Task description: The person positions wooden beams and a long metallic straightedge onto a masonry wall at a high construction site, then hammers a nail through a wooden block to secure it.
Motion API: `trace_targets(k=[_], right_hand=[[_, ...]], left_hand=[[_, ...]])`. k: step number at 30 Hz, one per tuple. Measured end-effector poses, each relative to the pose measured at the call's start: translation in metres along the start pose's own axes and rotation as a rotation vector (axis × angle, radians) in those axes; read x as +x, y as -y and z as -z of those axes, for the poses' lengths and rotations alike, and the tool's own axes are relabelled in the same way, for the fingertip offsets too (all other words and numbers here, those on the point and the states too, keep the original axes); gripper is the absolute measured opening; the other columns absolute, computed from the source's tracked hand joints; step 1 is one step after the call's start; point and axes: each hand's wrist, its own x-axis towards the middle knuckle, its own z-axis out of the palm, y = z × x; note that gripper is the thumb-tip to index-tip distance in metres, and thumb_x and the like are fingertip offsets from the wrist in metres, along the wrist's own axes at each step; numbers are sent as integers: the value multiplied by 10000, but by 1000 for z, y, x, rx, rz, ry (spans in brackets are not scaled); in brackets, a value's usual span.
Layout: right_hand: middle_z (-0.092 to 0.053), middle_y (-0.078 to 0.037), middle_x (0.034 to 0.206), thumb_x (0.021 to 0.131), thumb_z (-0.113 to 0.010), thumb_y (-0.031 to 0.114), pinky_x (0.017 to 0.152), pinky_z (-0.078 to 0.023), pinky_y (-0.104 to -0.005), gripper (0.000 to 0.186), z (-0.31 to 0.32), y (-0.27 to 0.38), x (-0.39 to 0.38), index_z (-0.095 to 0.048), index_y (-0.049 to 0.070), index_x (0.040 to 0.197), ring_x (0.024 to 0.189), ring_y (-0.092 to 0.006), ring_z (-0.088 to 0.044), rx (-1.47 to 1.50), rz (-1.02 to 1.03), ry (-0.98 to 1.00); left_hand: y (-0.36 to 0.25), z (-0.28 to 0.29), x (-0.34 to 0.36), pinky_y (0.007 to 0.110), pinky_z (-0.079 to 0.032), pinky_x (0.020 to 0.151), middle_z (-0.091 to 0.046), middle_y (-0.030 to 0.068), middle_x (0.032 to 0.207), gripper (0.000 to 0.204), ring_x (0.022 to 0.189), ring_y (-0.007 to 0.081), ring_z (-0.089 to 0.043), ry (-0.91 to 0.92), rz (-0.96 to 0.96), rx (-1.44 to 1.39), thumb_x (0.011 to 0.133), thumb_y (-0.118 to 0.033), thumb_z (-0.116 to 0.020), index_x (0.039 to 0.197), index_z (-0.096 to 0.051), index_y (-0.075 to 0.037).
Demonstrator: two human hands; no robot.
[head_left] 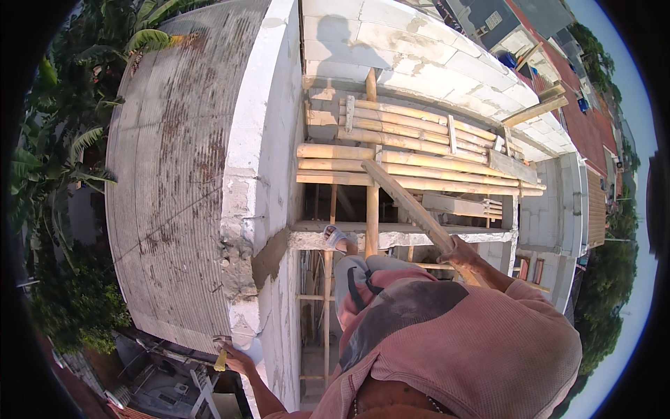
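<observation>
My left hand (241, 360) is closed around the yellow handle of a small tool, likely a hammer (221, 357), with a greyish metal head. It is at the lower left, beside the white top of the block wall (243, 314). My right hand (463, 254) grips a long wooden beam (408, 206) near its lower end. The beam slants up and to the left, its far end over bamboo poles (433, 166). My sandalled foot (336, 239) is by a narrow concrete ledge (398, 239) that crosses the opening below me.
A corrugated roof (174, 167) slopes away left of the wall. Lashed bamboo and planks form a platform ahead, with an upright bamboo post (372, 216) beside the beam. Deep openings drop below the ledge. A white block wall (419, 42) rises beyond, and banana trees (70, 126) stand far left.
</observation>
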Motion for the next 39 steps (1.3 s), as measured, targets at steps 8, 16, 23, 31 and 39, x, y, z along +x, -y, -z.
trace_targets(k=[8, 16, 23, 31, 39], right_hand=[[-636, -233, 1074, 584, -889, 391, 868, -479, -396, 898, 42, 22, 3, -483, -41, 1259, 1005, -328, -624, -61, 27, -112], [-646, -239, 1074, 600, -897, 406, 846, -498, -391, 899, 24, -3, -21, -499, -80, 1244, 976, -304, -648, 159, 11, -272], [-677, -208, 1045, 713, -852, 353, 821, -528, -376, 724, 13, -34, -6, -558, -65, 1226, 935, -278, -672, 339, -270, -331], [-671, -212, 1043, 731, -832, 323, 809, -534, -389, 699, 62, -8, 43, -535, -70, 1227, 910, -285, -675, 290, -41, -439], [-611, -251, 1048, 705, -789, 217, 802, -509, -438, 682, 176, 47, 170, -437, -8, 1244, 964, -372, -637, 201, 255, -641]], left_hand=[[-34, 7, -14, 573, -445, 790, -631, 305, 1132, 731, 991, 487, -603, 54, 49, -19, 1013, -600, -311, 1266, -561, 38], [31, -21, 18, 557, -455, 778, -627, 306, 1091, 667, 981, 482, -598, -57, -57, -43, 1046, -530, -292, 1237, -564, 49], [22, -23, 29, 544, -430, 725, -653, 215, 899, 621, 824, 413, -594, -180, -27, -348, 1048, -540, -288, 1026, -574, 11], [-39, 76, 132, 461, -531, 794, -683, 206, 1118, 617, 950, 356, -660, -578, -14, -319, 1040, -502, -395, 1154, -596, 70], [-384, 86, 103, 472, -560, 919, -591, 276, 1103, 650, 1022, 337, -636, -571, -335, -599, 1040, -527, -381, 1124, -459, 113]])
